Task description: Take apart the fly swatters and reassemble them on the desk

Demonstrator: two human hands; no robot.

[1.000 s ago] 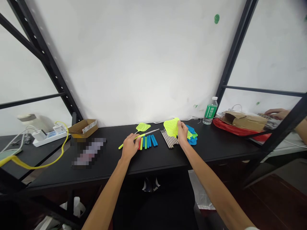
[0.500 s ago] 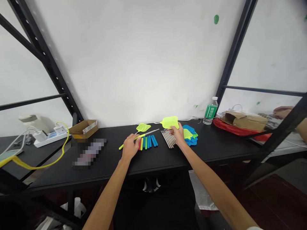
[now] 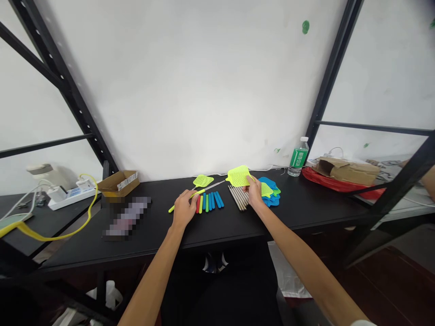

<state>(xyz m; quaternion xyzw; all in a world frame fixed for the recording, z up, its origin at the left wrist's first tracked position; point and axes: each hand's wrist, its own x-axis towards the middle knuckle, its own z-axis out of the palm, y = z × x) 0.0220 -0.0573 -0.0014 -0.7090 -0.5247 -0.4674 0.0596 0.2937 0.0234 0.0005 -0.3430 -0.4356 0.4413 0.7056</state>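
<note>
My left hand (image 3: 183, 207) is closed round a yellow fly swatter handle (image 3: 198, 193), from which a thin metal rod (image 3: 216, 184) points right. In my right hand (image 3: 254, 192) is a yellow perforated fly swatter head (image 3: 239, 175), pinched by its right edge. Its narrow neck is at the rod's tip; whether the two are joined is too small to tell. Beneath my right hand lies a row of metal rods (image 3: 238, 198). Loose handles (image 3: 210, 201) in red, yellow, green and blue lie right of my left hand. Behind them rests another yellow swatter head (image 3: 203, 181).
Blue, green and yellow swatter heads (image 3: 272, 200) are piled right of my right hand. A water bottle (image 3: 298, 157) stands near the wall. Leftward are a cardboard box (image 3: 118, 183), a blurred-out object (image 3: 127, 219) and a power strip (image 3: 73, 197). Another person's arm shows at far right.
My right hand has brought the yellow swatter head slightly down and left, so its neck now meets the rod's tip. My left hand has stayed in place.
</note>
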